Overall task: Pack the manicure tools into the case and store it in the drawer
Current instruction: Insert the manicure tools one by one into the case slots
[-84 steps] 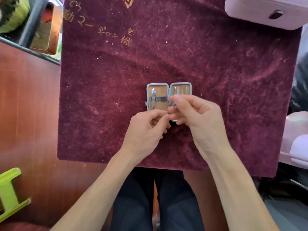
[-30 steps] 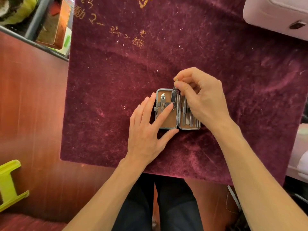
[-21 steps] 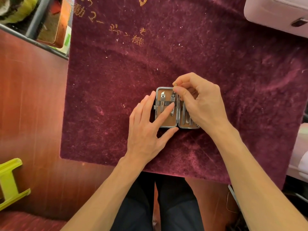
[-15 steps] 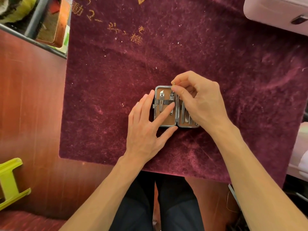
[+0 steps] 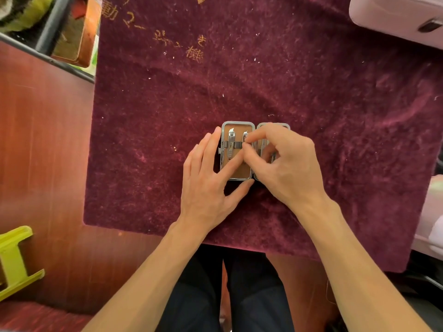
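A small metal-rimmed manicure case [image 5: 237, 126] lies open on the dark red velvet cloth [image 5: 263, 80]. Its tan left half holds a large nail clipper [image 5: 230, 145] under a grey strap, and a smaller clipper [image 5: 245, 135] sits beside it. My left hand [image 5: 206, 188] lies flat with fingers spread, the index finger pressing on the left half and the thumb at the case's near edge. My right hand [image 5: 287, 164] pinches the smaller clipper with thumb and index finger. That hand covers most of the case's right half, where thin metal tools partly show.
The cloth lies on a reddish wooden table [image 5: 43, 152]. A pale pink box [image 5: 395, 17] stands at the far right corner, and more pink items [image 5: 435, 212] sit at the right edge. A yellow-green stool [image 5: 14, 257] is at the lower left. My dark-trousered legs are below the table.
My right hand has brought the smaller clipper down into the left half, under the strap next to the large one. My left hand has stayed pressing on the case.
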The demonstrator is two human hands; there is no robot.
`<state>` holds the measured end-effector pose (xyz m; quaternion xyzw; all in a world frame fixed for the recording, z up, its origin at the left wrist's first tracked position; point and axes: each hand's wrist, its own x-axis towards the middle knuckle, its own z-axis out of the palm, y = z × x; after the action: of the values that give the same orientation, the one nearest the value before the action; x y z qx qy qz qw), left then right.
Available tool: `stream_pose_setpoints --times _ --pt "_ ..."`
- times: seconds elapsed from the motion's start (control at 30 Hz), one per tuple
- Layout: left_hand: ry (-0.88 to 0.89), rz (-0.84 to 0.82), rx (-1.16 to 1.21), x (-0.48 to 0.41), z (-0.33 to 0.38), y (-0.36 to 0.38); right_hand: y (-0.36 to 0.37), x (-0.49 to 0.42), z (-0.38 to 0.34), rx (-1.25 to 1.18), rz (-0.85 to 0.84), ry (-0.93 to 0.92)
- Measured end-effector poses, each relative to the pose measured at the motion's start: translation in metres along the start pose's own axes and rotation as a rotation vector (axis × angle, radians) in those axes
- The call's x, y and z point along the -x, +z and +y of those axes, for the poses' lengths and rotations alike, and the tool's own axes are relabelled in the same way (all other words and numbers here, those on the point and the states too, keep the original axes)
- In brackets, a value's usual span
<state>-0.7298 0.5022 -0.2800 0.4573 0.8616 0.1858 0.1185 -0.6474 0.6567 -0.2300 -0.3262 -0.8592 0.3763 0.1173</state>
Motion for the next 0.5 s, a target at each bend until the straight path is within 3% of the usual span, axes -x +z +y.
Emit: stream_pose_setpoints --times 0.23,0.5 --pt "-0.003 -0.003 0.005 0.000 0.000 -0.001 0.011 0.019 0.011 0.133 0.102 -0.184" --pt "-0.034 0.100 0.112 0.004 -0.001 0.000 0.019 0.032 0.014 0.159 0.128 -0.148"
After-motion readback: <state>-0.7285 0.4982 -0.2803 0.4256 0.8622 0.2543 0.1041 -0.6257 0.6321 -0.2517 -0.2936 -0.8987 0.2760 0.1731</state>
